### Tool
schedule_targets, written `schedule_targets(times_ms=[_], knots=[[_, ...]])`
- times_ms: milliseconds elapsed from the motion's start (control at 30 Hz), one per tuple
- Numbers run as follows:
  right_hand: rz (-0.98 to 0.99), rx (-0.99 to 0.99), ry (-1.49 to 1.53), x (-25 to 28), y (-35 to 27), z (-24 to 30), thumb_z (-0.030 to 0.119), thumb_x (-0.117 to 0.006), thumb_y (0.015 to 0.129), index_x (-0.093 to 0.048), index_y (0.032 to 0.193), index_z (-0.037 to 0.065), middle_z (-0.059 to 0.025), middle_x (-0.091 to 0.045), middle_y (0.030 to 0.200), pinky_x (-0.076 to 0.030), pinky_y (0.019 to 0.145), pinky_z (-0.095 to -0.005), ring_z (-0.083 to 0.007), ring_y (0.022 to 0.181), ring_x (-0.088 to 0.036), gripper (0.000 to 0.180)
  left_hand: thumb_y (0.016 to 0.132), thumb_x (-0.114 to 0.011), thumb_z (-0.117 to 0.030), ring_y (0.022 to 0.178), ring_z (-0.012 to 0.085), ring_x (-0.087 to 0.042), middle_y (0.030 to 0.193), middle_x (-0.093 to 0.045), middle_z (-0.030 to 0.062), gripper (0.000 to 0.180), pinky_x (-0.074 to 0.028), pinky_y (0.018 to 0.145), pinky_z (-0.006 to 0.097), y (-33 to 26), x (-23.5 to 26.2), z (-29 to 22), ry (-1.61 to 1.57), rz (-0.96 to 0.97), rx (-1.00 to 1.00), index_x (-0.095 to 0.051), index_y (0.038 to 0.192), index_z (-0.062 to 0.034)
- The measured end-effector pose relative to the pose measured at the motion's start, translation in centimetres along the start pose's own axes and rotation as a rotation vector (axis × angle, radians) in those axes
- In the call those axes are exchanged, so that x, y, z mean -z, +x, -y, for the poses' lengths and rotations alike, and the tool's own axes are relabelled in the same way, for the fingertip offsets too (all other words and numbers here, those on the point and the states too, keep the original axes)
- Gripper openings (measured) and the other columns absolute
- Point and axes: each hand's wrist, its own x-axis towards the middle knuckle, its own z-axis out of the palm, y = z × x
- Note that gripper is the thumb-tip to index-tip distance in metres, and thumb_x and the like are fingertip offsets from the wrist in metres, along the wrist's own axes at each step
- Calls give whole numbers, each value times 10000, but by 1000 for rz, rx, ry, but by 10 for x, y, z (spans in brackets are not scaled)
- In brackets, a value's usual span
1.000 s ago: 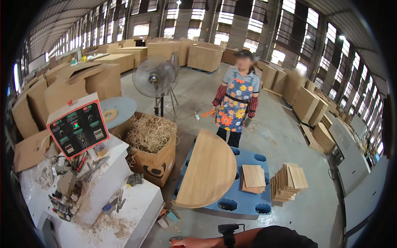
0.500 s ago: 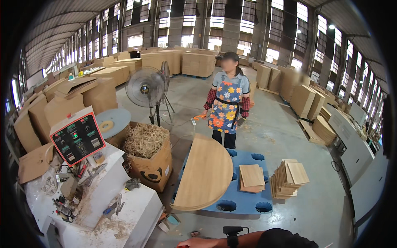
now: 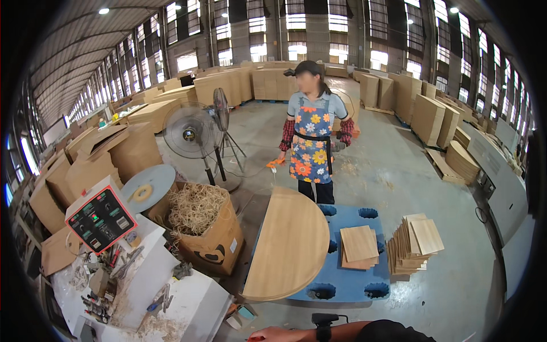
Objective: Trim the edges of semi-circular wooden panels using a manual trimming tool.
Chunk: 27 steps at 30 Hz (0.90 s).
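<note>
My right hand (image 3: pixel 272 334) shows at the lower edge, cut off by the frame. Its forearm comes in from the right, with a black device strapped at the wrist. A small patch of red appears by the fingers, but what it belongs to and how the fingers lie are hidden. My left hand is out of view. Ahead of my right hand lies a half-round wooden panel (image 3: pixel 289 245), stacked on others of its shape on a blue plastic pallet (image 3: pixel 356 290). Square wooden boards (image 3: pixel 359 241) rest on the same pallet, right of the panels.
A co-worker (image 3: pixel 311 137) in a flowered apron stands behind the pallet, holding something orange. To the left are a machine with a control panel (image 3: pixel 101 215), a carton of wood shavings (image 3: pixel 196 211) and a standing fan (image 3: pixel 189 134). More boards (image 3: pixel 424 236) are stacked right of the pallet.
The view has shifted, so the pallet and panels appear slightly farther right and lower. The co-worker's head has turned toward the left. My right hand stays at the lower edge.
</note>
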Motion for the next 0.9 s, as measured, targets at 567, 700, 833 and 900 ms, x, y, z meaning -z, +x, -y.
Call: schedule_targets(times_ms=[567, 700, 833, 900], knots=[[3, 67, -85, 59, -18, -19, 545, -637, 852, -650, 1226, 100, -124, -698, 1121, -497, 863, -349, -235, 1023, -655, 581, 831, -649, -63, 798, 142, -615, 910, -710, 73, 213, -517, 700, 301, -27, -25, -4, -75, -49, 15, -732, 1021, -15], [33, 45, -24, 58, -17, -18, 544, -638, 854, -656, 1213, 87, -124, -701, 1110, -497, 856, -343, -233, 1018, -654, 581, 833, -596, -45, 799, 161, -621, 908, -714, 85, 229, -518, 722, 313, -31, -28, 3, -114, -57, 46, -730, 1016, -15], [49, 22, -46, 59, -18, -9, 530, -653, 851, -660, 1203, 74, -121, -701, 1106, -496, 843, -333, -222, 1010, -653, 576, 855, -563, -103, 863, 209, -640, 943, -722, 111, 245, -514, 803, 336, -37, -31, -12, -72, -93, -2, -724, 1018, -15], [53, 19, -45, 58, -17, -10, 527, -659, 849, -662, 1200, 73, -116, -701, 1108, -496, 838, -333, -216, 1006, -653, 575, 866, -552, -125, 891, 224, -645, 961, -723, 118, 253, -509, 834, 342, -38, -30, -15, -105, -95, 5, -722, 1021, -19]])
